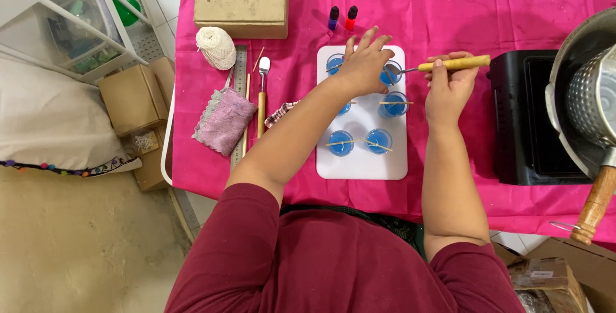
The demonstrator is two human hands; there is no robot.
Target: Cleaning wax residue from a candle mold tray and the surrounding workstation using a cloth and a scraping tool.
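My right hand point(449, 85) grips a wooden-handled spoon point(452, 64) whose metal bowl reaches into a blue-filled glass point(391, 74) at the far right of a white board point(362, 165). My left hand point(364, 63) rests over the far glasses with fingers spread, steadying that same glass. Several small glasses of blue liquid stand on the board, such as one point(341, 143) and another point(378, 140), each with a thin wooden stick across its rim. One glass point(393, 104) sits just below the spoon.
A pink cloth point(449, 5) covers the table. To the left lie a second spoon point(262, 95), a metal ruler point(240, 63), a folded purple cloth point(226, 120), a ball of string point(216, 47) and a cardboard box point(242, 0). Two small dye bottles point(342, 16) stand behind. A black stove point(532, 117) and metal pot point(587, 88) stand at the right.
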